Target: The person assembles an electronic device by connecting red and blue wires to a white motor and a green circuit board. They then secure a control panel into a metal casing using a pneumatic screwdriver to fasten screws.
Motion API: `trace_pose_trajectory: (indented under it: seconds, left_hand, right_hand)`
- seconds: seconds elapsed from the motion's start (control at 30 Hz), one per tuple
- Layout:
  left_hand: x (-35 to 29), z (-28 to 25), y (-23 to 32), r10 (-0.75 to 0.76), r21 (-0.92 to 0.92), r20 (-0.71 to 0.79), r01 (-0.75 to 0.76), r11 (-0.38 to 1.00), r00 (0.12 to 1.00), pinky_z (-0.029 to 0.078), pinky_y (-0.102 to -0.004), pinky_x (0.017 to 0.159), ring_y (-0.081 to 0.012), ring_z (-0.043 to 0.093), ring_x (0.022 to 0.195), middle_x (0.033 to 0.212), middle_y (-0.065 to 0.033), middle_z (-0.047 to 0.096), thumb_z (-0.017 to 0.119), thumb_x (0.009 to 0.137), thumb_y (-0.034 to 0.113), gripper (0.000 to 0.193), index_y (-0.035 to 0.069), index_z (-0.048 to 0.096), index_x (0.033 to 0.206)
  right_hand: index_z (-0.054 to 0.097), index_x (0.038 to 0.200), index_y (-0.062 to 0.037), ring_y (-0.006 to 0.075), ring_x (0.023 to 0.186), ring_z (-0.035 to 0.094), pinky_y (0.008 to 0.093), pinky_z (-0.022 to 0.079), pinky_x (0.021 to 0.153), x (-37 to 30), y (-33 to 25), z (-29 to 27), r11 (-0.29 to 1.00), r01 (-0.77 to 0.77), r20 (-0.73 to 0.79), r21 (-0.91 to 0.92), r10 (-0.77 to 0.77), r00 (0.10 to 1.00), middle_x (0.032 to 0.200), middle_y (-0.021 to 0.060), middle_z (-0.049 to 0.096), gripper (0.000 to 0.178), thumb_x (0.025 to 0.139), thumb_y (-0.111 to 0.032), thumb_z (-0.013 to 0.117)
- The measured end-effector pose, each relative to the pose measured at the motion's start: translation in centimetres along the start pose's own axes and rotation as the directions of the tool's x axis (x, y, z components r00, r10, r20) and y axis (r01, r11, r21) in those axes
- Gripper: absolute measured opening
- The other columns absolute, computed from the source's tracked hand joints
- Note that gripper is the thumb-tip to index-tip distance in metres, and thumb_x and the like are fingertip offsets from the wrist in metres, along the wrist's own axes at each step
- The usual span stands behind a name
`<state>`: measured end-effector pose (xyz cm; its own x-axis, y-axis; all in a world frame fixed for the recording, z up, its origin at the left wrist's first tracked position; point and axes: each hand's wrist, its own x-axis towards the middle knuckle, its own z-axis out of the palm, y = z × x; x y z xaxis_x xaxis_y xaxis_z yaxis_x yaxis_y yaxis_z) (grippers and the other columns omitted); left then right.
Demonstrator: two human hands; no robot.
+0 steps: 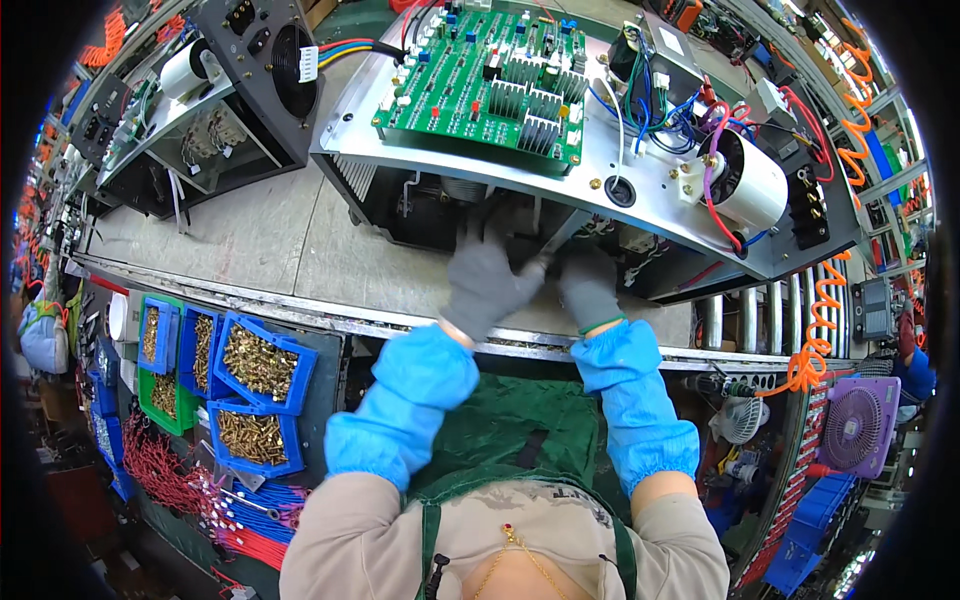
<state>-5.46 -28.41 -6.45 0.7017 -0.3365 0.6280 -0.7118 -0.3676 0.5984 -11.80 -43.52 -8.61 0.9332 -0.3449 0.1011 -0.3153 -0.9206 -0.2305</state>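
Both my hands, in grey gloves and blue sleeve covers, reach into the open front of a metal equipment chassis (330,135). My left hand (487,280) has its fingers stretched into the dark interior and its thumb apart; the fingertips fade into shadow. Beside it, my right hand (590,285) is bent inward at a light metal strip (565,232); its fingers are hidden, so contact is unclear. On top of the chassis sit a green circuit board (470,95) with heat sinks, a white cylindrical capacitor (750,185) and bundles of coloured wires (670,125).
A second open chassis (215,120) stands at the left on the metal bench (270,235). Blue bins (292,385) of brass fasteners and a pile of red and blue wires (235,510) lie below left. At right are rollers (748,318), an orange coiled hose (815,350) and a purple fan (855,425).
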Motion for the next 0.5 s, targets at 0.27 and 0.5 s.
trace_pose_trajectory:
  seconds: [0.27,0.5]
  left_hand:
    - [1.6,2.3,1.3,-0.115,0.210,0.066,0.099,0.973,0.991,0.042,-0.0451,0.093,-0.0418,0.039,0.116,0.121,-0.0256,0.040,0.080,0.057,0.031,0.074,0.003,0.051,0.119]
    - [1.8,2.5,1.2,-0.206,-0.077,0.063,0.210,0.975,0.977,0.050,-0.0453,0.080,-0.0390,0.053,0.096,0.107,-0.0196,0.049,0.078,0.056,0.026,0.069,0.004,0.046,0.114]
  right_hand:
    - [0.062,0.090,-0.0064,0.0362,0.081,0.063,0.0455,0.049,0.068,-3.6,4.2,0.4,0.993,0.119,-0.207,0.023,-0.112,0.972,0.084,0.0170,0.064,0.021,0.084,-0.026,0.058]
    - [0.063,0.094,-0.0046,0.0319,0.073,0.063,0.0411,0.049,0.062,-6.8,3.2,-1.4,0.994,-0.085,-0.202,0.063,0.096,0.975,0.078,0.0167,0.065,0.024,0.087,-0.028,0.060]
